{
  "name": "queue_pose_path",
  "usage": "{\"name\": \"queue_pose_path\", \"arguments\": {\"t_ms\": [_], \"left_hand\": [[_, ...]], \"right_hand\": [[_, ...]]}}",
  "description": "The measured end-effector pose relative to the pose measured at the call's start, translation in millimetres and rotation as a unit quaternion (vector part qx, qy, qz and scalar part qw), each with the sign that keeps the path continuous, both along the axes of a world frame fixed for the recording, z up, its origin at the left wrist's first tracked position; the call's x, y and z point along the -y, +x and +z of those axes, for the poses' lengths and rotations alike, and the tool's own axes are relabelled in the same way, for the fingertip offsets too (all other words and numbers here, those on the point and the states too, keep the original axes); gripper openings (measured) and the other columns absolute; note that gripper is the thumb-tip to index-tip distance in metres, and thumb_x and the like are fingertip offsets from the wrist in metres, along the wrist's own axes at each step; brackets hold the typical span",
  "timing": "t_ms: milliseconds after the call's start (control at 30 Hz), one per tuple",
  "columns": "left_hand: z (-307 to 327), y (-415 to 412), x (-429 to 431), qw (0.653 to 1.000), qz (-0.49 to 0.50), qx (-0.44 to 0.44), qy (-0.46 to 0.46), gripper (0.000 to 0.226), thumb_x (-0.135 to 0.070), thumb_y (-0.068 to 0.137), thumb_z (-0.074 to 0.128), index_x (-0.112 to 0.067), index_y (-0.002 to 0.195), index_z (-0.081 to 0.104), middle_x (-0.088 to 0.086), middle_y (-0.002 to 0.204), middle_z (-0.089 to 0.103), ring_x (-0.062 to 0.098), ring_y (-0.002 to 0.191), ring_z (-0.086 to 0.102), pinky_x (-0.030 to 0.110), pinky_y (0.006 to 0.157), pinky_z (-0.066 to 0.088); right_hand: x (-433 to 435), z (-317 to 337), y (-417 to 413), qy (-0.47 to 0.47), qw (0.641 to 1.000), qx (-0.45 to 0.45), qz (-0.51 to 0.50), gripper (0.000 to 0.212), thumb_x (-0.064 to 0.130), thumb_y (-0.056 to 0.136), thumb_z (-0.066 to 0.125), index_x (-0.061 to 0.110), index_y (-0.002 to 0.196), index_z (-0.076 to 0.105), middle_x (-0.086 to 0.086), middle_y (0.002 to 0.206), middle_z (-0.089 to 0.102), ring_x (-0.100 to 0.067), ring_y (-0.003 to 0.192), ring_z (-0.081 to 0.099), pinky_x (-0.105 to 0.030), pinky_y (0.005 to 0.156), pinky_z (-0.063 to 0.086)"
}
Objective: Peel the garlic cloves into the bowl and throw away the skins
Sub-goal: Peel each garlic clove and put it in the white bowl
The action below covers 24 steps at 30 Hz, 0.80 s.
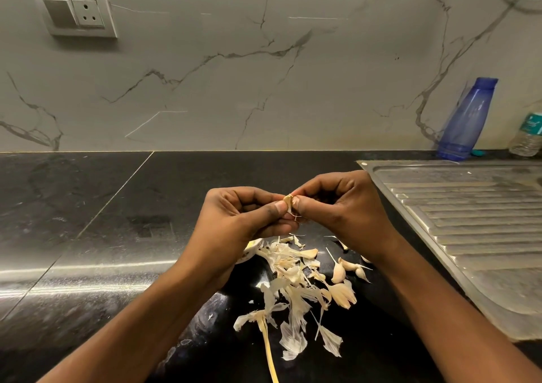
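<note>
Mid-peel above the table (88, 236). Pinching one garlic clove (289, 202) from both sides: left hand (243, 215) and right hand (343, 206) close together, both clamped on it. Below, loose skins (293, 280) and unpeeled cloves (340, 271) on the table. Best to hold steady with left, nick the tip skin, strip downward, keep flakes over the pile. Bowl not clearly seen.

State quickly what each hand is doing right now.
Left hand: pinching the garlic clove.
Right hand: pinching the same garlic clove.
</note>
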<state>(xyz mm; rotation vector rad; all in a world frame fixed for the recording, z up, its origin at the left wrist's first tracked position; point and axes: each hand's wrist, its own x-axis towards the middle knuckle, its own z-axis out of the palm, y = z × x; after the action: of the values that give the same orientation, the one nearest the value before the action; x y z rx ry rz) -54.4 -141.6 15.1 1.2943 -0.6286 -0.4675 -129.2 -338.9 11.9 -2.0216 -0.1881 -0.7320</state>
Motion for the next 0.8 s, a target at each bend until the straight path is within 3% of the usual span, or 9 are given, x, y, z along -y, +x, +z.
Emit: {"name": "queue_pose_path", "arguments": {"t_ms": [233,467,567,800], "left_hand": [[4.0,1.7,1.8,0.997,-0.032,-0.065,-0.011,0.025,-0.007,0.085,0.070,0.003,0.107,0.075,0.027,0.098,0.077,0.033,0.087,0.079,0.029,0.076,0.066],[3.0,-0.7,-0.5,0.999,-0.007,0.023,0.038,0.036,-0.005,0.078,0.083,-0.003,0.112,0.074,0.018,0.099,0.080,0.033,0.093,0.079,0.034,0.082,0.065],[1.9,-2.6,0.9,0.997,0.020,0.056,0.047,0.029,0.001,0.078,0.084,-0.002,0.106,0.075,0.016,0.093,0.080,0.031,0.086,0.080,0.030,0.076,0.065],[1.0,-2.7,0.6,0.999,0.007,0.028,0.039,0.025,0.000,0.079,0.079,0.003,0.103,0.075,0.020,0.091,0.080,0.032,0.084,0.080,0.029,0.073,0.065]], "right_hand": [[-4.1,0.0,1.6,0.033,0.999,0.002,-0.006,0.009,0.004,0.093,0.075,0.010,0.096,0.081,-0.003,0.085,0.080,-0.020,0.073,0.077,-0.024,0.067,0.062],[1.2,2.7,-2.0,0.018,1.000,-0.022,-0.004,0.007,0.005,0.092,0.077,0.008,0.097,0.081,-0.002,0.084,0.079,-0.022,0.075,0.077,-0.024,0.067,0.062],[1.9,3.1,-2.5,0.002,0.999,-0.043,0.018,0.007,0.006,0.093,0.077,0.007,0.098,0.081,-0.004,0.085,0.079,-0.023,0.075,0.077,-0.027,0.068,0.064],[5.0,4.0,-2.7,0.002,0.998,-0.059,0.018,0.006,0.007,0.095,0.074,0.007,0.098,0.079,-0.005,0.084,0.078,-0.024,0.074,0.077,-0.027,0.068,0.063]]}}
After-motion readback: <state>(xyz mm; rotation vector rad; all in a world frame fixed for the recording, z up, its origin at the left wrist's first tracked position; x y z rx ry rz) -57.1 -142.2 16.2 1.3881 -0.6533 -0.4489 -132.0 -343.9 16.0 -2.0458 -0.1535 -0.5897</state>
